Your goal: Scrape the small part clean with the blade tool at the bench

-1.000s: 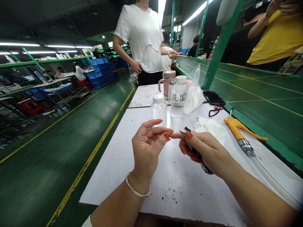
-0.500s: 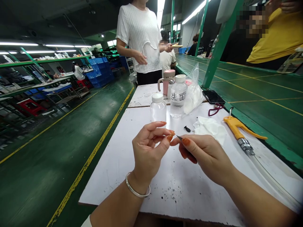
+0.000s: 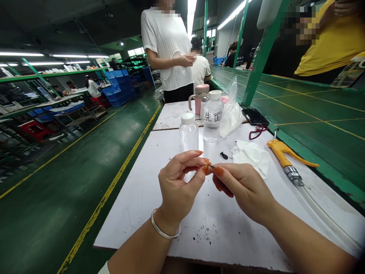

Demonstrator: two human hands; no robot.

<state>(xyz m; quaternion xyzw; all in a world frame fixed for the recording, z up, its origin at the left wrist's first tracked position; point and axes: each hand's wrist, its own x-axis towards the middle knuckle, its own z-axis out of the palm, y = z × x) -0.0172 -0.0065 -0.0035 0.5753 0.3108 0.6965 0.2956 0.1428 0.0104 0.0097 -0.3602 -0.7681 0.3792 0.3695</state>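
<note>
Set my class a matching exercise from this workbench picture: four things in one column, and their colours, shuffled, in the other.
Things:
1. air gun
2. tissue
3. phone
4. flask

Colours:
A. white
B. black
C. pink
D. yellow

Right pairs: 1-D, 2-A, 3-B, 4-C.
</note>
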